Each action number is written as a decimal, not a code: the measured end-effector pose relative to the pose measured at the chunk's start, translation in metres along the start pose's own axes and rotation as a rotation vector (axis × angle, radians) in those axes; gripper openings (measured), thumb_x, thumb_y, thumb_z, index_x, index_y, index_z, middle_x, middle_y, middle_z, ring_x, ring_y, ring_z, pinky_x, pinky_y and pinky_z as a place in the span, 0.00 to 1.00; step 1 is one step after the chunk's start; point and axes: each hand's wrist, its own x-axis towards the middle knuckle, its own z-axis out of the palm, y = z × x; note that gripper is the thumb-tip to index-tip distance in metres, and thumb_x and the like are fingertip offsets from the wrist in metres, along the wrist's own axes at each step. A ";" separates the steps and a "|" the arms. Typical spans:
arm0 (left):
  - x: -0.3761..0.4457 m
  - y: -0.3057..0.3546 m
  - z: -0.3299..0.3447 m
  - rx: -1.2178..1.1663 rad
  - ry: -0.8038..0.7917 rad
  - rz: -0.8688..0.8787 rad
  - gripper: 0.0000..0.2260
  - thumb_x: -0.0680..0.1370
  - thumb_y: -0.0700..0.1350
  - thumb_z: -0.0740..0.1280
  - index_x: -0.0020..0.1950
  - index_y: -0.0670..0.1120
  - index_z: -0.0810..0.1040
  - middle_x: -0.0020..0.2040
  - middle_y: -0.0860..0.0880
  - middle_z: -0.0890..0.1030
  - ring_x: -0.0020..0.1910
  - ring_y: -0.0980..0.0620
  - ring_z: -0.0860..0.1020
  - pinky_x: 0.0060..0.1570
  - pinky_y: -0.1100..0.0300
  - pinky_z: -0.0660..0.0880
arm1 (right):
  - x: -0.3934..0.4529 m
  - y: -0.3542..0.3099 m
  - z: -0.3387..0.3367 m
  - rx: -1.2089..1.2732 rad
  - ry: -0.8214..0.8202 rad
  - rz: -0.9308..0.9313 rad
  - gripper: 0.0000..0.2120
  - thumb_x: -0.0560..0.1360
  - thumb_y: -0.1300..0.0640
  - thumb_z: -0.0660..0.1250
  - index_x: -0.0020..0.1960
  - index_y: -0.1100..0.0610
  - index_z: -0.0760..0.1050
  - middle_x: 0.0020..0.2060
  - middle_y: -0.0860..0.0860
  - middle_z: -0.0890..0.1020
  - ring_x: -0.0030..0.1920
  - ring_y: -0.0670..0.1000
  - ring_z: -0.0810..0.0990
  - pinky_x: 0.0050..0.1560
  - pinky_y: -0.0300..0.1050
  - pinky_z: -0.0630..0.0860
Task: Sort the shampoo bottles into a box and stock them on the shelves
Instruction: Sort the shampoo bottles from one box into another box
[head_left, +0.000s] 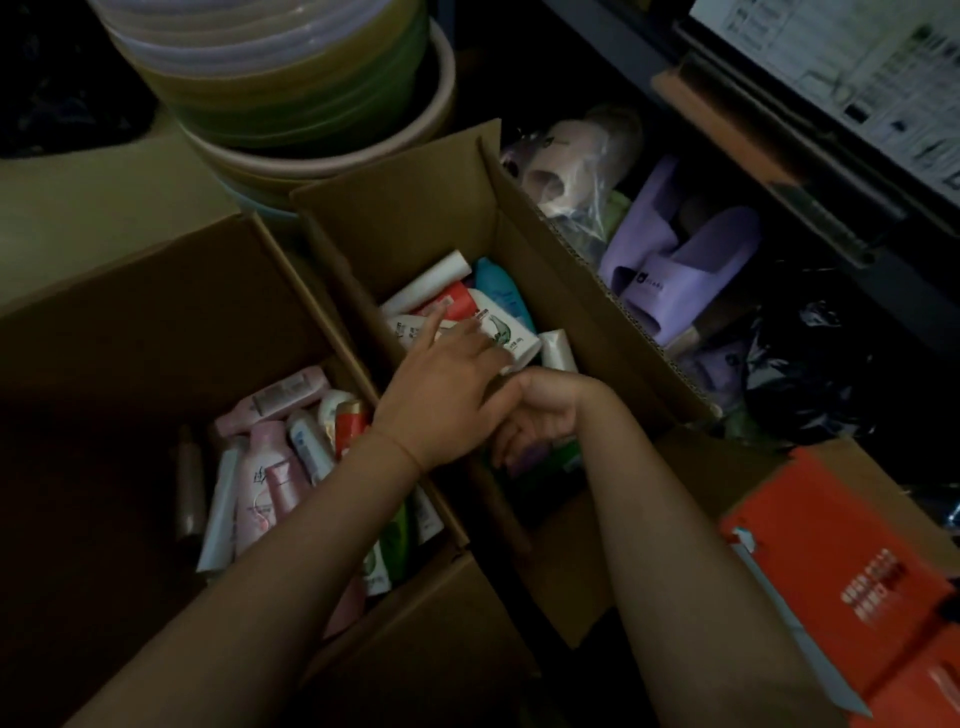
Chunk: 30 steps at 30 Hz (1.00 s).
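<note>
Two open cardboard boxes stand side by side. The left box (156, 312) holds pink bottles (265, 467), white tubes and a red bottle. The middle box (415, 208) holds a white bottle with a green print (511, 332), a red bottle (457, 301), a teal bottle (498, 286) and white tubes. My left hand (447, 379) reaches into the middle box, its straight fingers touching the white bottle. Just below it, my right hand (540, 415) curls its fingers round a purple bottle (537, 453) low in the same box. That bottle is mostly hidden in the dim light.
Stacked plastic basins (291, 78) stand behind the boxes. To the right lie purple slippers (675, 270) and bagged slippers (566, 171) under a dark shelf (753, 135). An orange carton (841, 571) sits at the lower right, with black plastic bags (810, 364) above it.
</note>
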 end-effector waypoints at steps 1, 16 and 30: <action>-0.001 0.001 -0.001 0.006 -0.009 -0.039 0.22 0.81 0.60 0.52 0.52 0.50 0.82 0.49 0.47 0.84 0.54 0.47 0.80 0.70 0.49 0.63 | 0.000 -0.003 0.000 0.017 -0.017 -0.014 0.16 0.83 0.59 0.51 0.53 0.61 0.76 0.40 0.58 0.84 0.37 0.57 0.85 0.36 0.46 0.82; -0.025 0.001 0.005 -0.040 0.224 -0.263 0.17 0.76 0.52 0.61 0.28 0.48 0.72 0.24 0.45 0.75 0.24 0.41 0.74 0.32 0.60 0.56 | 0.090 0.071 -0.026 -0.606 1.012 0.150 0.30 0.75 0.44 0.68 0.70 0.63 0.70 0.67 0.62 0.74 0.67 0.61 0.72 0.64 0.47 0.69; -0.030 -0.002 0.005 0.014 0.237 -0.256 0.15 0.73 0.51 0.66 0.27 0.48 0.74 0.23 0.48 0.74 0.22 0.46 0.73 0.31 0.62 0.52 | 0.117 0.104 -0.027 -0.013 0.879 0.186 0.43 0.67 0.52 0.79 0.75 0.63 0.63 0.68 0.62 0.74 0.64 0.63 0.76 0.60 0.55 0.77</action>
